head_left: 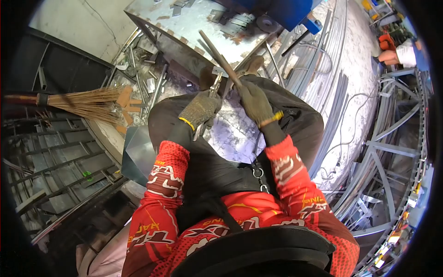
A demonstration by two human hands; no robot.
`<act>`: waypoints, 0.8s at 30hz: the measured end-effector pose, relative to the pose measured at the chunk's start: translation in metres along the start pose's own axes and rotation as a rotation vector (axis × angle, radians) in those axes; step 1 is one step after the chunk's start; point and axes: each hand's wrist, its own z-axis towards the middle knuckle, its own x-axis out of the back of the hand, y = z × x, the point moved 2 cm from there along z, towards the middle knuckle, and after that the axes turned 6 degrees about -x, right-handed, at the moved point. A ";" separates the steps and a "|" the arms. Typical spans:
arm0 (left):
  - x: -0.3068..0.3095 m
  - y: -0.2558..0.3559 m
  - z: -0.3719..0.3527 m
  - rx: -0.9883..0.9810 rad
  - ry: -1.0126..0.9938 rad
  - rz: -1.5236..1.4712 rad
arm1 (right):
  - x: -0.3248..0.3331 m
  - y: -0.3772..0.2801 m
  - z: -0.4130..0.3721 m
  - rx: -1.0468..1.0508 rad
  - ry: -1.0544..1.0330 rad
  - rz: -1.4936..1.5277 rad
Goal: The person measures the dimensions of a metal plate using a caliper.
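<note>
My left hand (200, 110), in a grey knit glove, is closed around a pair of pliers (215, 86). In their jaws sits a small flat metal piece (220, 71). The fingers of my right hand (255, 102), also gloved, wrap round a long brown rod (215, 51). That rod slants up and to the left, its far end over the metal-topped table. Its middle passes close to the right of the metal piece. Both hands are between my knees, above the pale, marked floor (233, 131).
Ahead stands a metal-topped table (159, 14) with scraps and a blue machine (288, 11) on it. A broom (85, 101) lies at left, near scattered offcuts. Long steel bars (318, 57) and a cable (344, 113) lie at right, before welded steel frames (392, 147).
</note>
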 end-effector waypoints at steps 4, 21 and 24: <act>-0.004 0.025 -0.012 0.095 0.000 -0.072 | -0.014 0.011 0.049 0.144 0.091 -0.073; -0.004 0.018 -0.010 0.077 0.000 -0.057 | -0.010 -0.014 0.040 0.125 0.043 -0.106; -0.003 0.004 0.003 0.065 0.020 -0.042 | -0.016 0.006 0.008 0.044 0.102 0.035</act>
